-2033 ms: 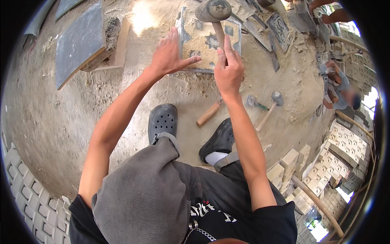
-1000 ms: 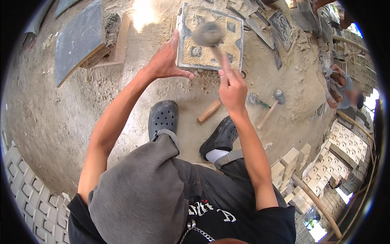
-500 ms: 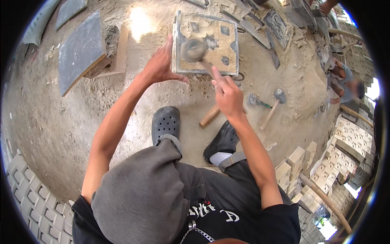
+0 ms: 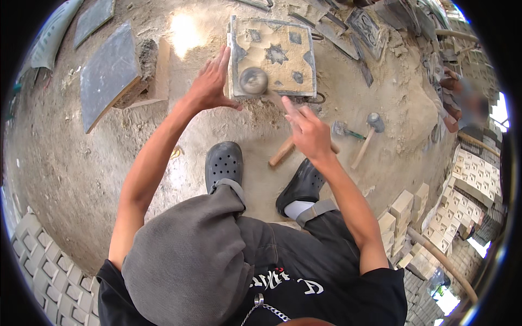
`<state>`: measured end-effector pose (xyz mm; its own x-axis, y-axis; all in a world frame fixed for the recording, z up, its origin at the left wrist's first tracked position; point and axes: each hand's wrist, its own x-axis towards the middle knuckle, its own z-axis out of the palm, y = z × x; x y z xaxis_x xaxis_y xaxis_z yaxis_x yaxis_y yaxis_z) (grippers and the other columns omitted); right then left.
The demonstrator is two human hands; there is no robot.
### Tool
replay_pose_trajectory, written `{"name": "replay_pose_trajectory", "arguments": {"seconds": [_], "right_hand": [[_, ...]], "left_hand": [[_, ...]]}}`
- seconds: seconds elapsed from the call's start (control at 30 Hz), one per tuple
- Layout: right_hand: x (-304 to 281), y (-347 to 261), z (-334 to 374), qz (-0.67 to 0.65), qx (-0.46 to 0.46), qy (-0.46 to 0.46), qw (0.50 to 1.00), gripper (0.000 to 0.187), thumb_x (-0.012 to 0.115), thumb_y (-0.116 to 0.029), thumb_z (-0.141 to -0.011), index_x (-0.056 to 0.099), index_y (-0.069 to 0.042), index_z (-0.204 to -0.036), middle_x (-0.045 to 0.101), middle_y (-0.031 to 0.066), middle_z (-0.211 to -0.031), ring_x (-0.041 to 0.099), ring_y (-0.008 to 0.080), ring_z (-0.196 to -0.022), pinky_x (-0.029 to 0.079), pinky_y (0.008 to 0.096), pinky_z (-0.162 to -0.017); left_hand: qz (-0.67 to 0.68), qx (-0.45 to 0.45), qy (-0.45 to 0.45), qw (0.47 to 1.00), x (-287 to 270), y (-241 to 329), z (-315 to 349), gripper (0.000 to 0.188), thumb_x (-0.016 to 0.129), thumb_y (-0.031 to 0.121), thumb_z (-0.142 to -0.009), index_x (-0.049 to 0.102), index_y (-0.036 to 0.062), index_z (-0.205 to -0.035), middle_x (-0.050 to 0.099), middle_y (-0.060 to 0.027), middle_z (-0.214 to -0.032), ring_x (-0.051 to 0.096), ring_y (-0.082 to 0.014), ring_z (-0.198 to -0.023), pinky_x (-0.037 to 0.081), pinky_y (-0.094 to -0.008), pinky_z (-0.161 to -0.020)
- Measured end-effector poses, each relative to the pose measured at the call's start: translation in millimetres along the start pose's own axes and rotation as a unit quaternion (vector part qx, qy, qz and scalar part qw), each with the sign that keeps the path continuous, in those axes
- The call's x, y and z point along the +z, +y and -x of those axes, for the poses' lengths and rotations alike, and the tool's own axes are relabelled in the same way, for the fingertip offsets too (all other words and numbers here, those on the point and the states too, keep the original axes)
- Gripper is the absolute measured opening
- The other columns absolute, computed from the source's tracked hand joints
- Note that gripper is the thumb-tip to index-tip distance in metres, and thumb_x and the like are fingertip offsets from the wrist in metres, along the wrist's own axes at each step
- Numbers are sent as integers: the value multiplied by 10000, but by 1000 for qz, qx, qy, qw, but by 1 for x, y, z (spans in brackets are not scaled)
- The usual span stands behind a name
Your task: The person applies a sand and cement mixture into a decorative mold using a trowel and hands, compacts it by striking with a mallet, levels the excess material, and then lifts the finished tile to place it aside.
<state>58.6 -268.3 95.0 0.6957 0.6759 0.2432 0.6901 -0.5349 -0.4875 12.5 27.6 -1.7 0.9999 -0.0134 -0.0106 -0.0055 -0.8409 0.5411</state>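
Observation:
A square metal mould [image 4: 312, 61] lies on the ground ahead of me, filled with tan powder around dark star and square patterns. My right hand [image 4: 309, 128] is wrapped round the wooden handle of a mallet. The round grey mallet head [image 4: 253, 81] is at the mould's near left corner, slightly blurred; whether it touches the powder I cannot tell. Beside the mould's left edge rests my left hand [image 4: 211, 82], fingers spread and holding nothing, its fingertips at the rim. Below my right hand, a wooden handle [image 4: 281, 152] lies near my shoe.
At right lie another mallet [image 4: 374, 123] and a green-handled brush [image 4: 341, 129]. A tilted dark slab [image 4: 109, 70] stands at left. Patterned plates [image 4: 365, 31] and metal bars lie far right. Stacked pale blocks [image 4: 399, 213] fill the lower right. Another person [image 4: 465, 103] crouches at far right.
The mallet head has moved down and slightly left, from the mould's upper left part to its near left corner. My right hand has shifted slightly right and nearer. My left hand has barely moved.

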Motion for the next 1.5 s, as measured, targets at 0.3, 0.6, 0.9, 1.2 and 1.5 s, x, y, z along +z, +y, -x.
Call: {"name": "replay_pose_trajectory", "arguments": {"seconds": [0.3,0.6,0.9,1.2,1.5], "right_hand": [[-33,20,0,35,13,4,999,481,679,-62,-896,636,-205,-1353,657,48,-814,652,212,-645,503,339,-546],[-30,15,-3,12,31,41,999,504,684,-78,-897,614,-214,-1377,667,32,-839,646,221,-653,499,345,-551],[-7,14,-13,0,64,101,993,490,650,-108,-927,592,-252,-1392,679,43,-875,669,242,-722,536,368,-593],[-9,18,-12,40,112,-3,993,469,604,-135,-948,590,-296,-1387,686,37,-895,683,254,-779,552,398,-648],[-12,22,5,34,125,28,991,436,606,-110,-939,623,-241,-1355,689,34,-875,676,259,-754,543,387,-628]], "left_hand": [[-57,54,42,996,-2,14,-11,1608,801,805,-450,-6,-22,-1568,34,-283,-1629,34,-369,-1533,76,-498,-1251],[-118,56,37,991,6,26,-25,1524,588,949,-564,70,-101,-1540,77,-268,-1630,24,-367,-1532,38,-491,-1251],[-176,31,38,983,12,36,-27,1372,511,924,-694,175,-114,-1526,143,-268,-1623,63,-367,-1535,74,-531,-1233],[-198,12,10,980,7,44,-27,1391,504,932,-693,143,-120,-1529,130,-267,-1626,46,-366,-1535,38,-514,-1239],[-190,6,10,982,7,56,-26,1361,512,922,-700,162,-91,-1539,151,-245,-1628,59,-341,-1539,21,-529,-1235]]}}
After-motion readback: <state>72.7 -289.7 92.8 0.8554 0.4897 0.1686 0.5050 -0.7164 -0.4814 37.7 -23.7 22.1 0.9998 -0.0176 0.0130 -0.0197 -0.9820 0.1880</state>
